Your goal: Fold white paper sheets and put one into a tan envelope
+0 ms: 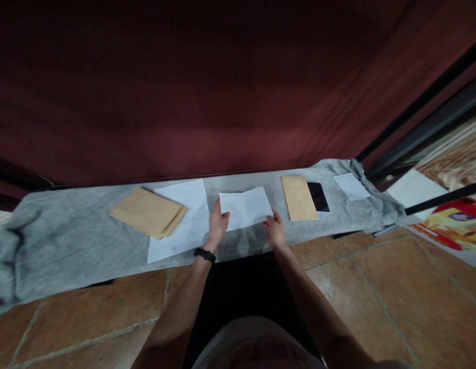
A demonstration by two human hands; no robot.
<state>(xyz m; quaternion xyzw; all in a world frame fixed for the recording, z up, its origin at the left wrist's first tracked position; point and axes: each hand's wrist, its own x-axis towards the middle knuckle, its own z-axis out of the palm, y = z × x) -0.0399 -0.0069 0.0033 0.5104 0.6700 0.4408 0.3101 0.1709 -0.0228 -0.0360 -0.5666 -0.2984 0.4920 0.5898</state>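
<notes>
Between my two hands is a white sheet of paper point(246, 207) with a crease near its middle, raised over the grey cloth. My left hand point(218, 224) grips its left edge, thumb on top; a black band is on that wrist. At the lower right corner, my right hand point(275, 228) pinches the same sheet. Left of my hands, a stack of tan envelopes point(147, 211) lies partly over large white paper point(189, 215). To the right, more tan envelopes point(299, 198) partly cover a dark-screened phone or tablet point(318, 197).
The grey cloth point(68, 246) covers a long, narrow surface against a dark red panel point(222, 102). A small white paper point(351, 186) lies near its right end. Beyond are black bars and a colourful printed box point(456, 225) above the tiled floor point(376, 287).
</notes>
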